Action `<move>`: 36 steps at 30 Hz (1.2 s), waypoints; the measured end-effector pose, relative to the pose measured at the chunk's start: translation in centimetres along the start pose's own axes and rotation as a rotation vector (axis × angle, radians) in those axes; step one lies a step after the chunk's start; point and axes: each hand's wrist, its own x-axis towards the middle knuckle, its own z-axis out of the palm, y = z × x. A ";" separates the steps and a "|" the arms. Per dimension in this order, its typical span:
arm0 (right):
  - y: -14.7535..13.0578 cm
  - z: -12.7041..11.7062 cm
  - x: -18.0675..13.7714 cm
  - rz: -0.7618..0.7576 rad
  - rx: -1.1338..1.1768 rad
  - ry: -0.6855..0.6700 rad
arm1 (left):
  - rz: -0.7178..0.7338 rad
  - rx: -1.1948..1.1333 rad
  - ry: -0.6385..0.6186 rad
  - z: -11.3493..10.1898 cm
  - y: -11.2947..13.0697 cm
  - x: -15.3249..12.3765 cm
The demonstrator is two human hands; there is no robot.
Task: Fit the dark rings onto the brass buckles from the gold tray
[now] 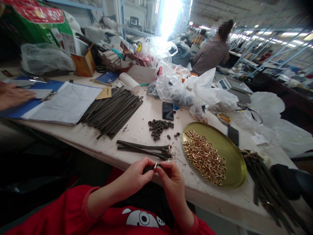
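Over the table's front edge, my left hand pinches a dark strap between thumb and fingers. A small gold buckle sits on the strap between my two hands. My right hand is closed on the strap's other side, at the buckle; most of the strap is hidden by my fingers. Just beyond my hands lie several straps with gold buckles at their right ends. Farther back is a pile of small dark loops. To the right, many loose gold buckles lie in a round gold tray.
Many dark straps are spread at the left, by an open folder with papers and another person's hand. A phone and plastic bags lie behind. Buckled straps hang at the right edge.
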 end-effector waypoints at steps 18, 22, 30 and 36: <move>-0.1 -0.2 -0.4 -0.058 -0.118 -0.023 | -0.009 -0.035 0.118 0.1 -1.3 -0.6; -0.4 -0.1 0.2 0.256 0.182 -0.081 | 0.025 -0.005 0.054 0.0 -1.2 -0.6; 0.6 0.4 1.8 0.594 0.730 -0.220 | 0.035 -0.080 -0.173 0.1 -0.8 1.2; 1.1 0.1 4.3 0.531 0.517 -0.315 | -0.047 -0.200 -0.190 -0.8 -1.1 3.5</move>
